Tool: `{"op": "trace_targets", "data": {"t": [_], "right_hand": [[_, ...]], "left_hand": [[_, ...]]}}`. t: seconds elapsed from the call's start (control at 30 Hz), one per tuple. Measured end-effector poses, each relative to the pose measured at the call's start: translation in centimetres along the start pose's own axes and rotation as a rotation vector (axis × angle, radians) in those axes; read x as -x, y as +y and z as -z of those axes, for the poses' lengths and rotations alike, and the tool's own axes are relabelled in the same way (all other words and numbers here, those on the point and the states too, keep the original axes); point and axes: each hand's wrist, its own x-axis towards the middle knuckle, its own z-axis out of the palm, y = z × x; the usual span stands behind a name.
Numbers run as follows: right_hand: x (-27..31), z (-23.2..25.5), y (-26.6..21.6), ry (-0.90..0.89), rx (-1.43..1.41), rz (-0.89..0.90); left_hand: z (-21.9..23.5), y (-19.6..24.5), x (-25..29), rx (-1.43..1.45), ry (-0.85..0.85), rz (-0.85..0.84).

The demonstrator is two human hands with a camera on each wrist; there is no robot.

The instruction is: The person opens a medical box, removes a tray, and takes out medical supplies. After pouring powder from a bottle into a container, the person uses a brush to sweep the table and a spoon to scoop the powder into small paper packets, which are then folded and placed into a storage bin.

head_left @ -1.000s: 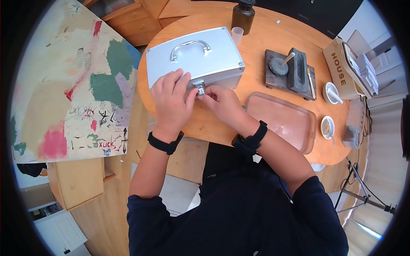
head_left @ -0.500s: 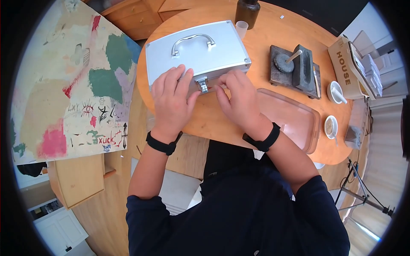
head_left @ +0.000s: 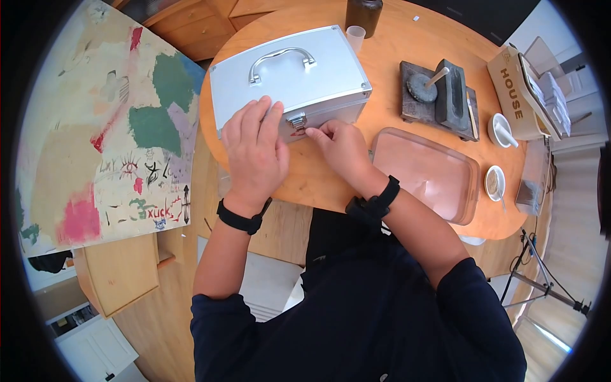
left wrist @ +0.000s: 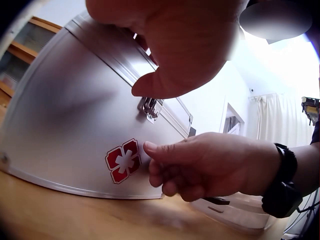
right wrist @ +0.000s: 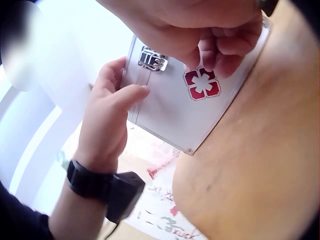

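Observation:
A silver metal case (head_left: 334, 60) stands at the table's left, its lid down and a chrome handle (head_left: 280, 53) on top. My left hand (head_left: 256, 149) rests on the lid's front edge, fingers nearly straight, thumb beside the metal latch (left wrist: 151, 109). Below that latch, the front face carries a red emblem with a white cross (left wrist: 124, 161). Right by the emblem is my right hand (head_left: 344, 151), fingers curled under and thumb stretched toward the case front. Nothing shows in its grasp in the left wrist view (left wrist: 200, 165).
A pink tray (head_left: 471, 184) lies right of my right hand. Behind it are a dark stone grinding set (head_left: 453, 102), a white mortar (head_left: 499, 130) and a small bowl (head_left: 494, 183). A brown bottle (head_left: 365, 16) and clear cup (head_left: 356, 37) stand behind the case, a HOUSE box (head_left: 509, 89) far right.
My right hand was at the latch, drew back to the right, then came in again lower, beside the emblem. My left hand has stayed on the lid's front edge.

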Motion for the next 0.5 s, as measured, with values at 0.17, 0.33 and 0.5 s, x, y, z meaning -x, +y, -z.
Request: {"op": "trace_targets", "data": {"t": [0.17, 0.33, 0.5], "right_hand": [[0.9, 0.6, -1.4, -0.041, -0.061, 0.098], [2.6, 4.3, -3.1, -0.155, -0.014, 0.299], [6.0, 7.2, -1.2, -0.241, -0.014, 0.437]], "left_hand": [[0.1, -0.3, 0.1, -0.014, -0.05, -0.009], [1.3, 0.8, -1.1, -0.014, -0.171, 0.067], [1.3, 2.9, -3.6, -0.199, -0.284, 0.098]]}}
